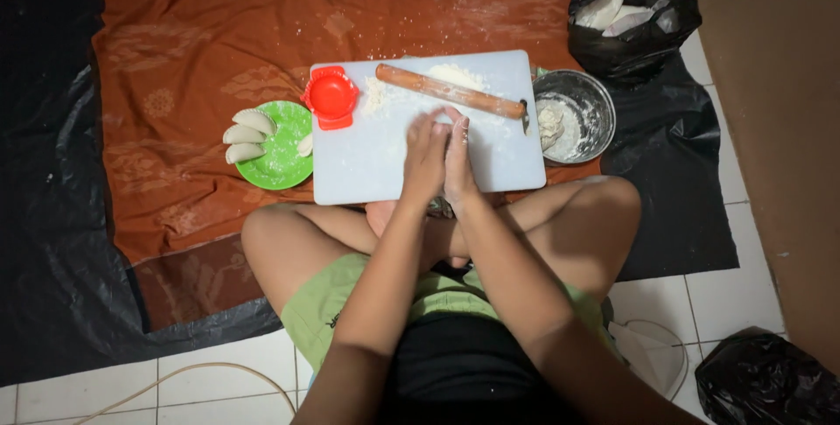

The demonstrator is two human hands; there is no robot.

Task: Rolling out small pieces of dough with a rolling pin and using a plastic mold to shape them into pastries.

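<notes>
The left hand (426, 158) and right hand (458, 158) are pressed palm to palm above the near half of the white cutting board (376, 163), fingers pointing away from the body. Whatever sits between the palms is hidden; a pale edge at the fingertips suggests a piece of dough, but I cannot tell for certain, so the grip is recorded as hands together on an unseen item. In my judgement the rolling is best done with even, light pressure and floured palms, kept over the board so that crumbs fall on it. On the board lie a wooden rolling pin (451, 91), set diagonally beside a heap of flour (455, 73), and a red dumpling press (331, 97) at the left corner. A green plate (282, 167) just left of the board holds three folded dumplings (245, 135). A metal bowl (595, 101) with remaining dough stands touching the board's right edge. The work surface is a floor: an orange patterned cloth (192, 58), flour-dusted, laid over black plastic sheeting (44, 215) on white tiles (726, 303). Black plastic bags stand at the upper right (634, 18) and lower right.
</notes>
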